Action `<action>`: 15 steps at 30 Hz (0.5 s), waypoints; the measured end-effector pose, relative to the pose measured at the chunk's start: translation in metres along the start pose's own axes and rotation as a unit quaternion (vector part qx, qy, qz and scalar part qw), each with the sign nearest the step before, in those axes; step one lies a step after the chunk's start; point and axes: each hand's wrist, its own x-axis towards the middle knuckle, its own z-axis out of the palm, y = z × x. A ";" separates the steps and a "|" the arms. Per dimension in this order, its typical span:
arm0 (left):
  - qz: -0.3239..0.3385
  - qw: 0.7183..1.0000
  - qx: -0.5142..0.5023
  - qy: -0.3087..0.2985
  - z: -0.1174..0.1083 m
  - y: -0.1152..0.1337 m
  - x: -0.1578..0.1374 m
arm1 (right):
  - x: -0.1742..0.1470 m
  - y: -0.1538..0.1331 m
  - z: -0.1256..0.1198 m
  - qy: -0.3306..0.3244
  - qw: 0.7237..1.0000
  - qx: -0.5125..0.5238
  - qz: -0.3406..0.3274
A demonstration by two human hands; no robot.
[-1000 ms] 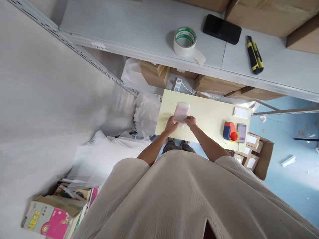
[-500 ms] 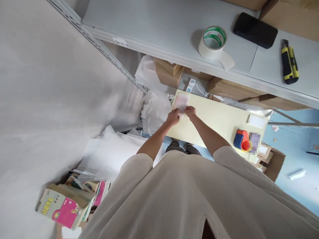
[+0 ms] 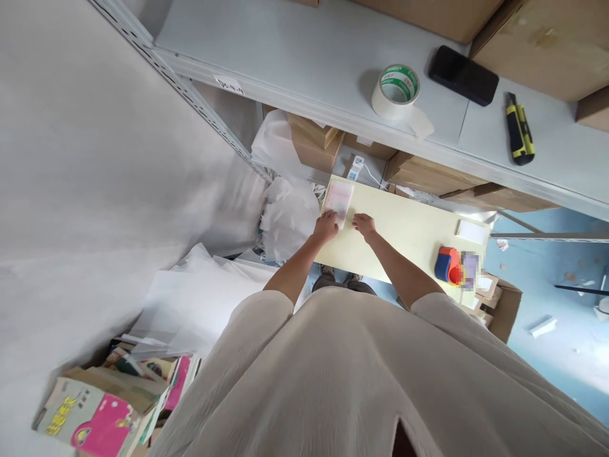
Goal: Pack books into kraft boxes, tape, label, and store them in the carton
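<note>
A flat, pale pinkish packet [image 3: 339,195], translucent like film or thin paper, lies at the left end of the cream table. My left hand [image 3: 327,225] rests over its near edge, fingers laid flat on it. Just to the right of the packet, my right hand [image 3: 364,225] is over the table, apart from it. Its fingers are curled together; whatever they may hold is too small to make out.
A grey shelf [image 3: 295,82] above the table bears a tape roll [image 3: 396,92], a black case [image 3: 463,75] and a utility knife [image 3: 519,130]. A red-and-blue tape dispenser [image 3: 450,265] stands on the table [image 3: 399,222]. White sheets [image 3: 190,301] and books [image 3: 95,412] lie left.
My right hand has let go of the packet's right edge and moved slightly away to the right. The left hand stays at its near end. The view has shifted a little.
</note>
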 end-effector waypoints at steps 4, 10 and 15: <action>0.004 0.999 0.010 0.036 -0.001 -0.003 -0.013 | -0.022 0.006 -0.024 -0.006 1.000 0.016 0.012; -0.011 0.997 0.044 0.069 0.010 -0.005 -0.054 | -0.050 0.013 -0.064 -0.020 0.999 0.029 0.001; 0.004 0.992 0.034 0.119 0.034 0.007 -0.089 | -0.074 0.029 -0.091 -0.044 0.998 0.039 -0.026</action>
